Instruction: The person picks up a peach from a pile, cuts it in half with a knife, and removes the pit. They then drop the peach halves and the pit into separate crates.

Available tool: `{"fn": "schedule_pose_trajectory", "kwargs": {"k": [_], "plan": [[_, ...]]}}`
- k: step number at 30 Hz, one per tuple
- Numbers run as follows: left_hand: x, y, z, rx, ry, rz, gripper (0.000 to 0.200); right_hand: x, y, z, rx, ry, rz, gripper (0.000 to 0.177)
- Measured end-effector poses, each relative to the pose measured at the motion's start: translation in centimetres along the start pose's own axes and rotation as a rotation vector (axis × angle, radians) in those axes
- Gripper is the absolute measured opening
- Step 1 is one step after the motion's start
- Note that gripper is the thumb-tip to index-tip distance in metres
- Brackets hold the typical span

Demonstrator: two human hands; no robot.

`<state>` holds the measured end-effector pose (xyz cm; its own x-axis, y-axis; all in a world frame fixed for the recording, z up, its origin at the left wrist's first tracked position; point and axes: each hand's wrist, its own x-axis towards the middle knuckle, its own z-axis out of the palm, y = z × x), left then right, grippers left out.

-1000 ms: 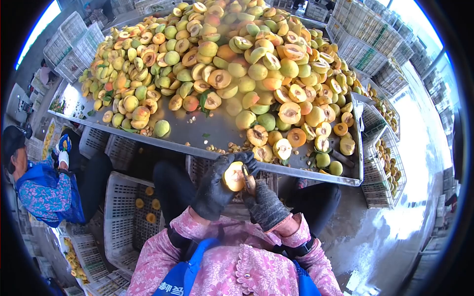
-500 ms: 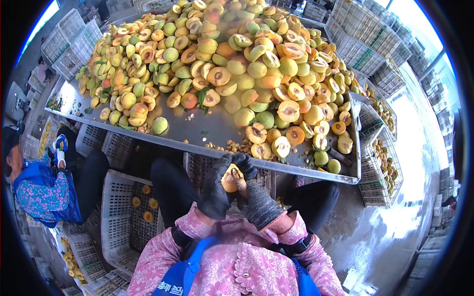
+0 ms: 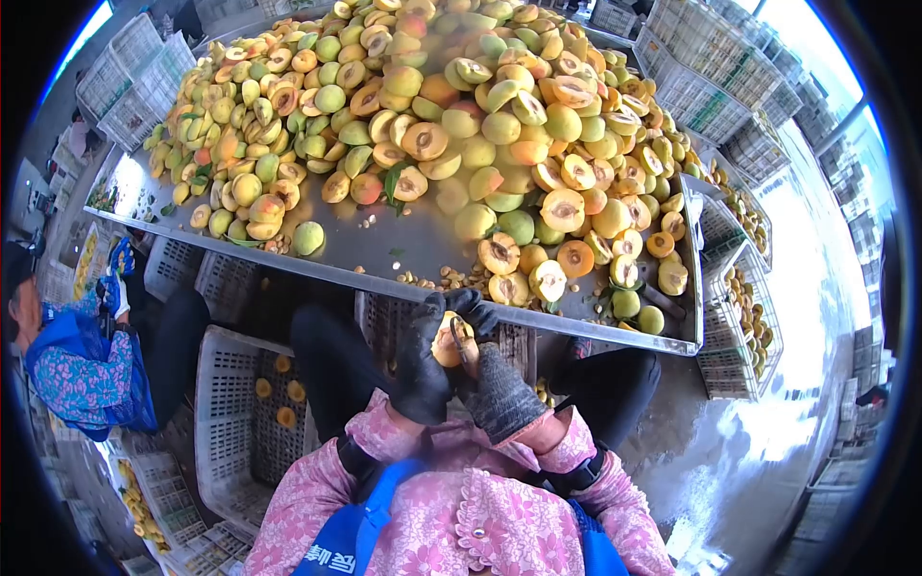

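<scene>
My left hand, in a dark glove, is closed around a yellow-orange peach half just below the table's front edge. Against the fruit's right side, my right hand in a dark glove with a grey knitted cuff grips a small tool with a curved metal end and a brownish handle. Beyond my hands a heap of whole and halved peaches covers much of the metal table. Small pits lie near its front edge.
A crate with a few peach halves stands at my lower left. A co-worker sits at the far left. Fruit-filled crates stand right of the table, with stacked crates behind. My knees flank the hands under the table edge.
Both my hands have shifted slightly, with the peach half and tool still between them. The co-worker's hands have moved. The view has tilted slightly.
</scene>
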<state>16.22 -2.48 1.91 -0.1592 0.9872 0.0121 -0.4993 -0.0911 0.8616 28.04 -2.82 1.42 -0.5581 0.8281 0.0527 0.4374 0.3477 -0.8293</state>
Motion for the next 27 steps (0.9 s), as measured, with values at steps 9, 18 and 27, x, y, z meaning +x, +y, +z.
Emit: {"fn": "schedule_pose_trajectory", "kwargs": {"k": [9,18,27], "plan": [[0.7,-1.1,-2.1,0.218,-0.119,-0.003,0.027,0.3,0.3,0.0,0.087,-0.124,0.094,0.062],[2.1,2.3,-4.0,0.770,-0.519,0.176,0.032,-0.1,-1.0,-1.5,-0.016,-0.339,0.161,0.050],[1.6,2.6,-2.9,0.848,-0.426,0.274,0.032,-0.4,-0.1,-1.4,0.180,-0.293,0.097,0.026]]}}
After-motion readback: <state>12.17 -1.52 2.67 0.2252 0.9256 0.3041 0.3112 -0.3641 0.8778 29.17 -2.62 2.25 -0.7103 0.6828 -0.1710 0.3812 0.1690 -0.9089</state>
